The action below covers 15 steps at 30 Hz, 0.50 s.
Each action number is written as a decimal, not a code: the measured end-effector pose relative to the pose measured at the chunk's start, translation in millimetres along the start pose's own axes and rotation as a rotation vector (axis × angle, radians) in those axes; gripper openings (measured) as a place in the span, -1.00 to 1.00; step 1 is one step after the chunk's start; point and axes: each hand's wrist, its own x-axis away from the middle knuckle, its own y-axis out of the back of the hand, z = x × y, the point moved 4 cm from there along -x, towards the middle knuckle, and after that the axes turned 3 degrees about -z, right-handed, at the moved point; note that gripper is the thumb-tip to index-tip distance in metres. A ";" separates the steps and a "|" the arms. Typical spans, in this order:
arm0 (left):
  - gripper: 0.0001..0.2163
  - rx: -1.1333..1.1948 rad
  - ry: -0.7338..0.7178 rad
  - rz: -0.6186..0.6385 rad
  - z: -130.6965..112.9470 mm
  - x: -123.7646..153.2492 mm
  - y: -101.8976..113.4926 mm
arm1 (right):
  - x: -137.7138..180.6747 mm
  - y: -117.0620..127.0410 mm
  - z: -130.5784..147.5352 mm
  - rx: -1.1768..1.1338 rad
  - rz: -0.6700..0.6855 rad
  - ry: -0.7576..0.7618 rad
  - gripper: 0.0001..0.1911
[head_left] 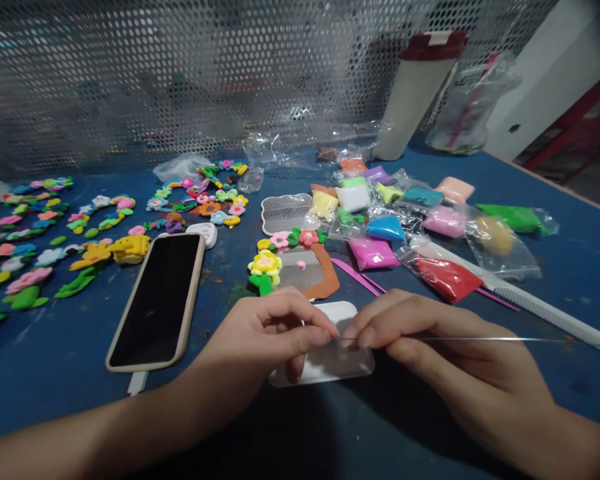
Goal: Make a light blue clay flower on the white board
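Note:
In my right hand (445, 347) a thin, straight metal rod (485, 339) is pinched between thumb and fingers, and it runs out to the right. My left hand (275, 333) has thumb and forefinger pressed together near the rod's left end. A tiny reddish speck shows at those fingertips; what it is I cannot tell. Beneath both hands lies a white rounded plate (335, 371). Just beyond it is a small frame (325, 270) edged with brown clay, clay flowers and leaves, with a small pink dot of clay (301, 265) on its inner panel.
A phone (157, 303) lies left of my hands. Clay-flower pieces (95, 253) cover the far left. Bagged coloured clay (375, 253), a purple clay knife (353, 275) and a white comb (535, 308) lie to the right. A tumbler (415, 100) stands behind, before a perforated metal panel (180, 80).

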 end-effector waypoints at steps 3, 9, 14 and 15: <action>-0.89 -0.009 0.000 0.008 0.3 0.2 0.1 | 0.0 -1.4 1.1 0.012 0.043 0.037 -0.86; -0.87 -0.037 0.005 0.013 0.5 -0.6 0.8 | 3.1 -0.6 -1.1 0.022 0.041 0.044 -0.86; -0.87 -0.049 0.014 0.013 1.7 0.8 0.2 | 3.3 -0.6 -1.3 0.040 0.031 0.029 -0.86; -0.87 -0.044 0.016 0.011 1.8 1.1 0.1 | 3.2 -0.4 -0.9 0.052 0.024 0.030 -0.87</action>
